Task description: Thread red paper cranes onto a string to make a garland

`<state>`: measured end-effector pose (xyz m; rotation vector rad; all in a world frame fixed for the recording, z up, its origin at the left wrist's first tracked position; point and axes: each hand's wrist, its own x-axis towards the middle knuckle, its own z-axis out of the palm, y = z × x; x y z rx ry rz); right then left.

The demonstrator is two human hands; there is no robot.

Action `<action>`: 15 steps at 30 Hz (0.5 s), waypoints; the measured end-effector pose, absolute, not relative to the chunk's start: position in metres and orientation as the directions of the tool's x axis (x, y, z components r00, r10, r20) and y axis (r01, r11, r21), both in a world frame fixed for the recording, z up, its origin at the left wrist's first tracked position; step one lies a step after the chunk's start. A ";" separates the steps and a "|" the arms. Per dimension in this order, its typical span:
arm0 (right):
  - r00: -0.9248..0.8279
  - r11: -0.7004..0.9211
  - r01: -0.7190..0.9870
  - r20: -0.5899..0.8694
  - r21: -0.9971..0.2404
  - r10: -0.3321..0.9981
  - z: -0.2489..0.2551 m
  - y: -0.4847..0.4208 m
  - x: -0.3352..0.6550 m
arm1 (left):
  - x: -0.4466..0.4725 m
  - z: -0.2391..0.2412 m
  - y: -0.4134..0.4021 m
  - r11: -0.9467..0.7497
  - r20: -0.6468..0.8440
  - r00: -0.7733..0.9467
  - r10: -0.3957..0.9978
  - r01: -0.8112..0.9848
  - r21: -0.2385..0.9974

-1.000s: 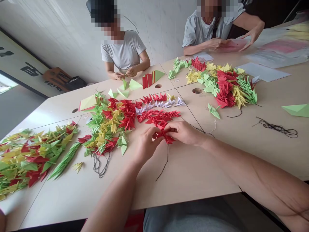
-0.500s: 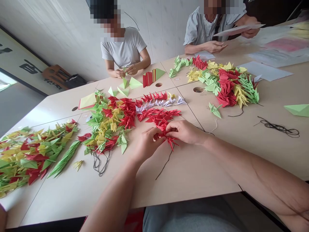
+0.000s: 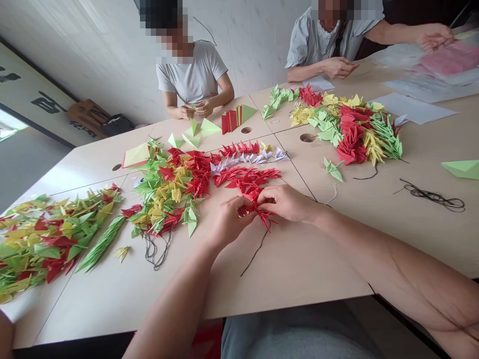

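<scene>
we take the working hands as the clock's center, twelve pointing away from the wearer. left hand [image 3: 235,215]: closed, thumb and fingers pinching the red paper string [image 3: 254,185] near its close end. right hand [image 3: 287,202]: also closed, gripping the same string just beside the left, fingertips near one another. the folded red pieces run from the grip toward twelve, lying on the pale table [image 3: 310,269]; a few red points poke out below the fingers. from there a thin black cord [image 3: 258,251] trails toward six to seven. at twelve, beyond the red, we log a pale lilac string [image 3: 258,158]. between nine and ten, a mixed red, yellow and green pile [image 3: 170,187]; further out near nine, a larger mixed heap [image 3: 48,239], with a green bundle [image 3: 102,244] alongside. near three, a coil of black cord [image 3: 434,195]. just past two, a single green folded piece [image 3: 333,169]; between one and two, a colorful cluster [image 3: 352,132]. we note a co-worker in a pale t-shirt [image 3: 192,70] at eleven, and another in a ruffled blouse [image 3: 309,45] near one.
</scene>
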<state>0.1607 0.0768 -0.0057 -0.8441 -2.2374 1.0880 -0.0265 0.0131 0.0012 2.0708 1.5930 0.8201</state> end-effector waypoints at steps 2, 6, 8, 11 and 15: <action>-0.685 0.490 0.308 0.168 -0.816 0.709 -0.005 0.077 0.161 | -0.025 0.002 0.013 -0.261 0.195 0.176 0.965 0.732 0.629; -0.698 0.489 0.302 0.159 -0.818 0.698 -0.006 0.077 0.161 | -0.024 0.002 0.013 -0.246 0.184 0.164 0.969 0.715 0.654; -0.696 0.480 0.298 0.156 -0.825 0.701 -0.007 0.078 0.161 | -0.025 0.001 0.014 -0.233 0.177 0.153 0.972 0.693 0.682; -0.690 0.468 0.289 0.157 -0.835 0.706 -0.007 0.079 0.162 | -0.027 0.001 0.017 -0.195 0.141 0.134 0.981 0.645 0.739; -0.705 0.446 0.299 0.120 -0.843 0.699 -0.006 0.080 0.163 | -0.031 0.000 0.018 -0.186 0.117 0.152 0.981 0.609 0.771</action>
